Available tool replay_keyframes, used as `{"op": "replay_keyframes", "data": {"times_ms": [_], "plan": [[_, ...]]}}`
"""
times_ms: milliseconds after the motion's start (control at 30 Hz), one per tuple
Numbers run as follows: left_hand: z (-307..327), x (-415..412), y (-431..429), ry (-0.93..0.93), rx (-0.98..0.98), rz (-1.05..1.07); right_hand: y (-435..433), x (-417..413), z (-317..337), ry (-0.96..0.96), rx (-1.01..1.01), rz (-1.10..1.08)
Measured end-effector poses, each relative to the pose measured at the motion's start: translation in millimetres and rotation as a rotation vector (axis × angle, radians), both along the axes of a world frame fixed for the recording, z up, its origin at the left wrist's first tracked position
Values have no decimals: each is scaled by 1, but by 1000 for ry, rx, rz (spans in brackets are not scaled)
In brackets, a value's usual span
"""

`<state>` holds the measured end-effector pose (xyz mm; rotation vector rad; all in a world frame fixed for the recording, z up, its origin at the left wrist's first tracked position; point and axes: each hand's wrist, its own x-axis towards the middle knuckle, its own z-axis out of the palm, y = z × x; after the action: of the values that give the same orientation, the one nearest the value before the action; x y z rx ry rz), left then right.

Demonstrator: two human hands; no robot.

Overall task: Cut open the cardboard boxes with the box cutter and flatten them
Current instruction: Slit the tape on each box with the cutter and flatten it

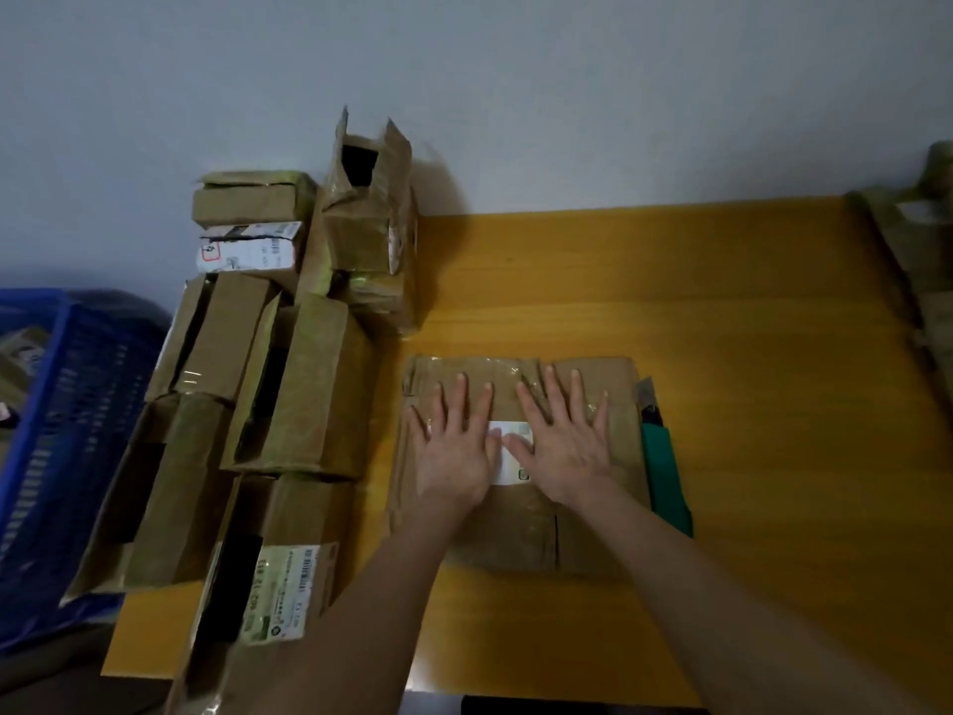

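A flattened brown cardboard box (pixel 521 534) with a white label lies on the yellow table (pixel 748 312). My left hand (pixel 454 446) and my right hand (pixel 564 441) press flat on it side by side, fingers straight and spread. A green box cutter (pixel 665 472) lies on the table along the box's right edge, its blade end pointing away from me, right of my right hand and apart from it.
Several brown cardboard boxes (pixel 304 384) are piled on the table's left part, some with open flaps. A blue plastic crate (pixel 67 430) stands left of the table. More cardboard (pixel 918 260) lies at the far right edge. A pale wall runs behind.
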<state>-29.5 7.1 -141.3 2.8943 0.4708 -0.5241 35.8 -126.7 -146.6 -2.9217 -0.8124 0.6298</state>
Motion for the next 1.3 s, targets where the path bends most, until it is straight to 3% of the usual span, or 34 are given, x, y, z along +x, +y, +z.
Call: {"op": "replay_keyframes", "data": {"times_ms": [133, 733, 1000, 1300], "plan": [[-24, 0, 3, -56, 83, 2, 1, -4, -20, -79, 16, -33], [-20, 1, 3, -47, 60, 1, 1, -5, -25, -160, 31, -54], [-30, -71, 14, -123, 86, -83, 1, -34, -18, -112, 45, -140], [-34, -69, 15, -153, 90, -81, -28, -62, -30, -190, 58, -31]]}}
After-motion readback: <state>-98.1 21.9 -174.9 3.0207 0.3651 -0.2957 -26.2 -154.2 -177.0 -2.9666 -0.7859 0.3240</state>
